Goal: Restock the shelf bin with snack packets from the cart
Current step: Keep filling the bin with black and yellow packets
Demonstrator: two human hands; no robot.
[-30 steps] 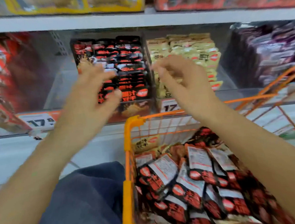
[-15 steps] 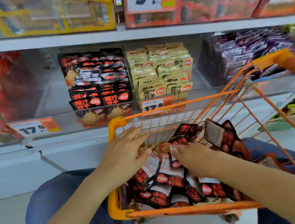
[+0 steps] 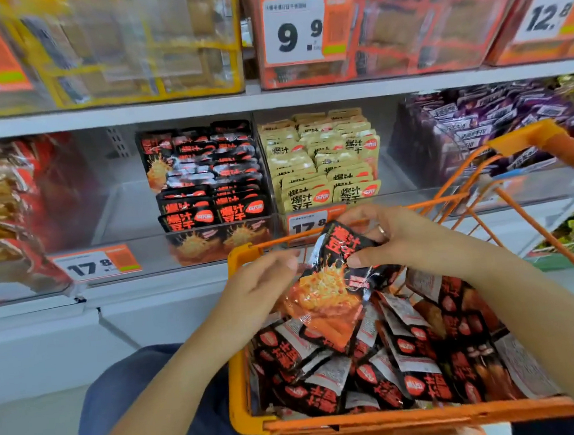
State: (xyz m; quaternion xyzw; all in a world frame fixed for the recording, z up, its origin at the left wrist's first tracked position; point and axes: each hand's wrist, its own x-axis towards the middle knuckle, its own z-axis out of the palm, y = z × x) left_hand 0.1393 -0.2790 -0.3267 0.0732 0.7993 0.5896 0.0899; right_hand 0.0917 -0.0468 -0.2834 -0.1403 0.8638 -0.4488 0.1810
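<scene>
Black-and-red packets [image 3: 332, 282], orange cart [image 3: 414, 415]

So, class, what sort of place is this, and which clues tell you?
Most likely a shop's snack aisle: shelf price tags, clear shelf bins of packets, and an orange cart full of stock.

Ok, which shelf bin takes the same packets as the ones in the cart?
The black-and-red packet bin, left of the beige packet bin; its packets match those in the cart.
</scene>
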